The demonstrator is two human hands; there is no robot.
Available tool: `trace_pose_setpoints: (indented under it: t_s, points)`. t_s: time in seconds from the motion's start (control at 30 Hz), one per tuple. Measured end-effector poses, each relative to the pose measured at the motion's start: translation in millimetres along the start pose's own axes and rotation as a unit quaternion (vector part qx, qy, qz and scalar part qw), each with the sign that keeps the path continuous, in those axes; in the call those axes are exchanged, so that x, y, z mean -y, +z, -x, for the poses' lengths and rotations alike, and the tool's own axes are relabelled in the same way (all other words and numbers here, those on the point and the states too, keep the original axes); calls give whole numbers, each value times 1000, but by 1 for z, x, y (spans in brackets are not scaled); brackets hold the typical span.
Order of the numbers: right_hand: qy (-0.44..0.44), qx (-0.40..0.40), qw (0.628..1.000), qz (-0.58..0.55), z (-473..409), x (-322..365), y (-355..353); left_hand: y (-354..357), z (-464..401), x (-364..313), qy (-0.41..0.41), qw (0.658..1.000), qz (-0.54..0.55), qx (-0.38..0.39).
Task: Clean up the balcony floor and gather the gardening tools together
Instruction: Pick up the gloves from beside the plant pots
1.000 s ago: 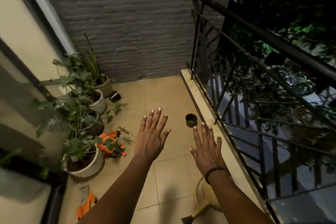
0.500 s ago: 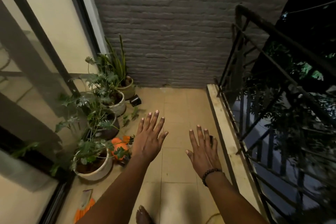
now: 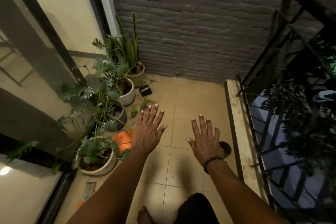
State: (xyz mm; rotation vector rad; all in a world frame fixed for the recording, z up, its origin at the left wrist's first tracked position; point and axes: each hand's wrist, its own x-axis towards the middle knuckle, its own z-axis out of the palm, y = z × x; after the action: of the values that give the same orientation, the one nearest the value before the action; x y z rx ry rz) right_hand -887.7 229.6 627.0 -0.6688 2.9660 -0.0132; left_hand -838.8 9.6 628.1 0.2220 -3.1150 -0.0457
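Both hands are spread flat, palms down, holding nothing: left hand (image 3: 148,132), right hand (image 3: 204,141). Just left of the left hand an orange tool (image 3: 122,140) lies half hidden by leaves, its axis unclear. A small black pot (image 3: 145,90) beyond it lies tipped on its side

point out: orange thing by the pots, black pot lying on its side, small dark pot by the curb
orange item (image 3: 122,139), head view, its top surface
tipped black pot (image 3: 145,90), head view, its side wall
small dark pot (image 3: 225,149), head view, visible rim
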Motion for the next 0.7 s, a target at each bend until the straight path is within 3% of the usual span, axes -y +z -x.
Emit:
trace_pose_setpoints:
  t_s: [0.23,0.4,0.7]
  points:
    - [-66,-6,998,21,-112,-20,-10,0,-78,6,-62,998,-2,-8]
    - [-140,-36,988,49,-207,-50,-24,-1,-128,2,-168,986,13,0]
    - [-254,27,963,86,-287,-44,-6,26,-140,-3,-295,954,16,55]
